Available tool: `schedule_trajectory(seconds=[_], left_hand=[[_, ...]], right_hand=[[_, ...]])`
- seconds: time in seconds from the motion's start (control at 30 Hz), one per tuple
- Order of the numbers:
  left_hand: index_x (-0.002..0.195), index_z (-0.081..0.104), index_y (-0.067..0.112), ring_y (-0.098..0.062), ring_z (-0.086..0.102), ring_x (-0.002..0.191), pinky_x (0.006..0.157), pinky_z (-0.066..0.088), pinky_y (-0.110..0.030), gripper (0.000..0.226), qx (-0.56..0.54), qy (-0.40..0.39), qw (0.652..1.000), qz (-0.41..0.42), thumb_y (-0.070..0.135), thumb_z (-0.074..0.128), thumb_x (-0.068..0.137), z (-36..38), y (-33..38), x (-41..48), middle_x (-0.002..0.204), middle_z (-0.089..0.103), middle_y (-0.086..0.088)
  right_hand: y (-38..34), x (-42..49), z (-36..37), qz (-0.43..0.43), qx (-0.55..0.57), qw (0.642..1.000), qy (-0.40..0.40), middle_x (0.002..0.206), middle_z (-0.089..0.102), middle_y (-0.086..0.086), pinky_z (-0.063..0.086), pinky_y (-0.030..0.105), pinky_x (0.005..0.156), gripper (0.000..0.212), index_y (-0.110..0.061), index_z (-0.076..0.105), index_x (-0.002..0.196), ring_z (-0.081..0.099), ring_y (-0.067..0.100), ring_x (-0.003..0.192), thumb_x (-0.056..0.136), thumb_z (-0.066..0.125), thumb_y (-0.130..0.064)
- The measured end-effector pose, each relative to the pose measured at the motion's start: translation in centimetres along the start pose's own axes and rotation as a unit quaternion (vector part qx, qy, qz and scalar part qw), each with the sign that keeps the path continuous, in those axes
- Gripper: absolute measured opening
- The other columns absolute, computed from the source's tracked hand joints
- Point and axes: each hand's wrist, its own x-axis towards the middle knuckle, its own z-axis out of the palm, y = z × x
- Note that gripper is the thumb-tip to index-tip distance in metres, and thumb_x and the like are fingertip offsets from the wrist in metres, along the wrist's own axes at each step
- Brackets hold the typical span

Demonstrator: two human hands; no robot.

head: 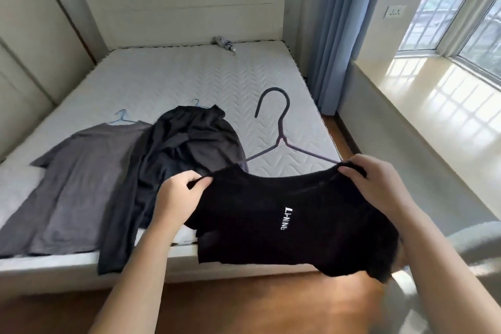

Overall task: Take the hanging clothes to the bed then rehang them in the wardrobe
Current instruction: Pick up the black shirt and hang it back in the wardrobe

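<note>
Black Li-Ning T-shirt [284, 219] hangs over the foot edge of the bed [189, 76], my left hand [181, 192] and right hand [376, 184] each pinching a shoulder, probably to seat it squarely on its hanger [280, 127]

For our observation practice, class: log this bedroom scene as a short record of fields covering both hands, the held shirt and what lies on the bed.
left grip: pinches black T-shirt shoulder
right grip: pinches the other shoulder
dark hanger: arms under the shirt's shoulders, hook free above the collar
on mattress: grey shirt, dark garment, side by side
by headboard: small grey bundle
</note>
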Motion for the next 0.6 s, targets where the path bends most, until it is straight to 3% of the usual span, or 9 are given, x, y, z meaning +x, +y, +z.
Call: schedule_trajectory(seconds=[0.17,0.33,0.4,0.5,0.6], left_hand=[[0.065,0.059,0.02,-0.014,0.054,0.064,0.057,0.037,-0.028,0.021,0.009,0.056,0.996,-0.064,0.027,0.063,0.084,-7.2,-5.4,-5.0,0.064,0.059,0.003],[0.074,0.063,0.014,-0.026,0.059,0.08,0.069,0.04,-0.032,0.017,0.024,0.146,0.98,-0.135,0.027,0.063,0.084,-16.3,-12.6,-10.9,0.076,0.064,-0.004],[0.077,0.062,0.015,-0.025,0.06,0.085,0.075,0.042,-0.034,0.014,0.006,0.182,0.971,-0.157,0.027,0.062,0.085,-20.5,-15.9,-13.8,0.082,0.066,-0.004],[0.087,0.066,0.01,-0.018,0.055,0.08,0.068,0.04,-0.03,0.019,0.028,0.241,0.953,-0.183,0.027,0.06,0.086,-27.1,-19.9,-18.5,0.089,0.066,-0.005],[0.094,0.067,0.007,-0.025,0.058,0.092,0.076,0.04,-0.032,0.023,0.06,0.303,0.923,-0.23,0.028,0.061,0.086,-33.0,-24.5,-22.0,0.095,0.067,-0.005]], right_hand=[[-8.0,-1.6,2.9,-0.065,0.034,0.995,-0.061,0.08,0.066,0.003,0.049,0.038,0.072,0.016,-0.014,0.066,0.084,0.059,0.023,0.077,0.085,0.06,-0.029],[-18.4,-3.2,7.2,-0.135,0.049,0.982,-0.119,0.075,0.067,0.002,0.049,0.038,0.071,0.019,-0.018,0.066,0.082,0.061,0.021,0.074,0.083,0.06,-0.037],[-23.4,-4.5,9.6,-0.164,0.049,0.974,-0.146,0.07,0.065,0.004,0.048,0.038,0.068,0.025,-0.015,0.064,0.081,0.06,0.022,0.071,0.083,0.06,-0.039],[-31.6,-6.9,13.7,-0.218,0.048,0.958,-0.178,0.056,0.05,0.002,0.04,0.035,0.06,0.034,-0.01,0.054,0.07,0.051,0.021,0.06,0.083,0.06,-0.04],[-39.9,-8.9,17.9,-0.273,0.053,0.937,-0.212,0.055,0.048,0.002,0.042,0.038,0.061,0.038,-0.01,0.049,0.063,0.051,0.023,0.06,0.081,0.062,-0.04]])
